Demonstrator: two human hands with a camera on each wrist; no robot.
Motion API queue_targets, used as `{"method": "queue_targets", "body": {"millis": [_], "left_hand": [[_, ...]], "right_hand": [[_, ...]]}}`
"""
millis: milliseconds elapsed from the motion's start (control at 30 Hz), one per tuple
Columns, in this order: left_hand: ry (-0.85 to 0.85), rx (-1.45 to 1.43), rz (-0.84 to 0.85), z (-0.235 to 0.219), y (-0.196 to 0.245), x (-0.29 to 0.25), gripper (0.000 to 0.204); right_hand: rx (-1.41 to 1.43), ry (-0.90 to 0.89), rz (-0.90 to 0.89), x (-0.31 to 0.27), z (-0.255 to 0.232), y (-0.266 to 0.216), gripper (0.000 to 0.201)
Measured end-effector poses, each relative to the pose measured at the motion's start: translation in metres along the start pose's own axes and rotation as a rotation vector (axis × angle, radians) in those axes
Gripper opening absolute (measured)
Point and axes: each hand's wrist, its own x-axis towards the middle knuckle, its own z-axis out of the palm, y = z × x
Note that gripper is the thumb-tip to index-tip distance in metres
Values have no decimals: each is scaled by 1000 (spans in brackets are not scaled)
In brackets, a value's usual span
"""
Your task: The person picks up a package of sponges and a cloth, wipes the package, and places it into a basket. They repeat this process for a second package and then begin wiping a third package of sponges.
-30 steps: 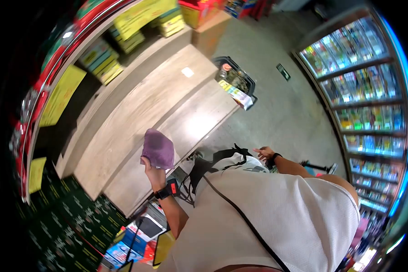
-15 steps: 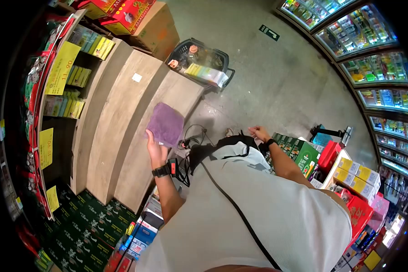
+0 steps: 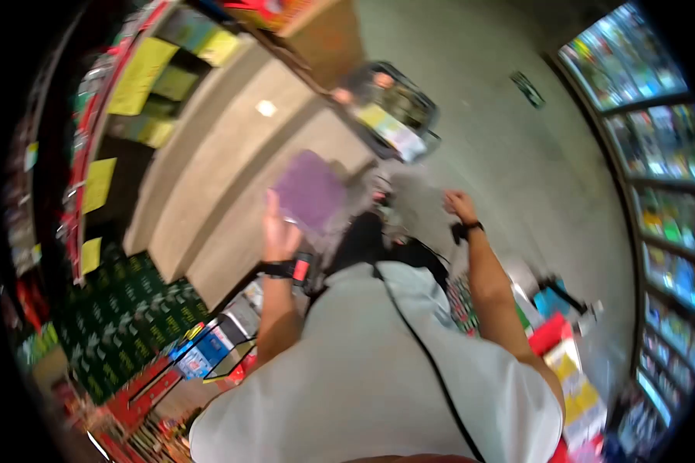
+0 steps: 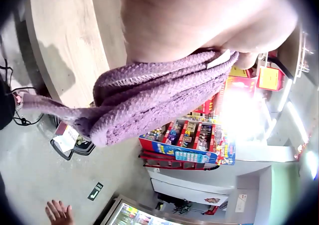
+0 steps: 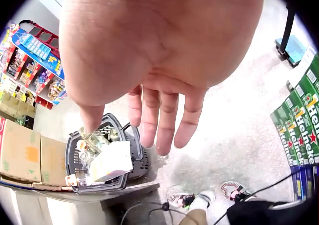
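A folded purple cloth (image 3: 310, 191) is gripped in my left hand (image 3: 280, 228), thumb on one side. The left wrist view shows the cloth (image 4: 159, 100) bunched in thick folds under the palm, with most of the fingers hidden by it. In the head view it overlaps the front edge of the lower wooden shelf step (image 3: 235, 239). My right hand (image 3: 460, 204) hangs out over the floor with nothing in it. Its fingers (image 5: 167, 120) extend loosely in the right wrist view.
A dark shopping basket (image 3: 432, 127) holding bottles and a white-and-yellow carton stands at the step's far end, near cardboard boxes (image 3: 324, 42). Dark green boxes (image 3: 131, 324) are stacked at the left. Green beer cartons (image 5: 301, 123) stand on the right, and glass-door coolers (image 3: 664, 139) line the aisle.
The head view has swung and blurred. My left hand keeps its hold on the cloth, which has shifted from over the lower step toward its front edge. The right hand still holds nothing.
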Motion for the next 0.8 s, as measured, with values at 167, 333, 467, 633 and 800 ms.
{"method": "queue_targets", "body": {"millis": [167,333,467,633,800], "left_hand": [[112,-12,-59,4,-9,53,42],[114,-18,-194,22,-12,116,42],[163,-37,-188,17,-16,140,44],[272,-8,-199,5,-17,134,48],[433,-91,-93,-29,-36,113,52]], "right_hand": [[-1,352,209,31,47,-37,45],[158,403,288,62,53,-52,56],[400,165,356,132,11,-6,66],[247,410,457,173,55,-46,71],[-13,510,543,234,51,-43,70]]}}
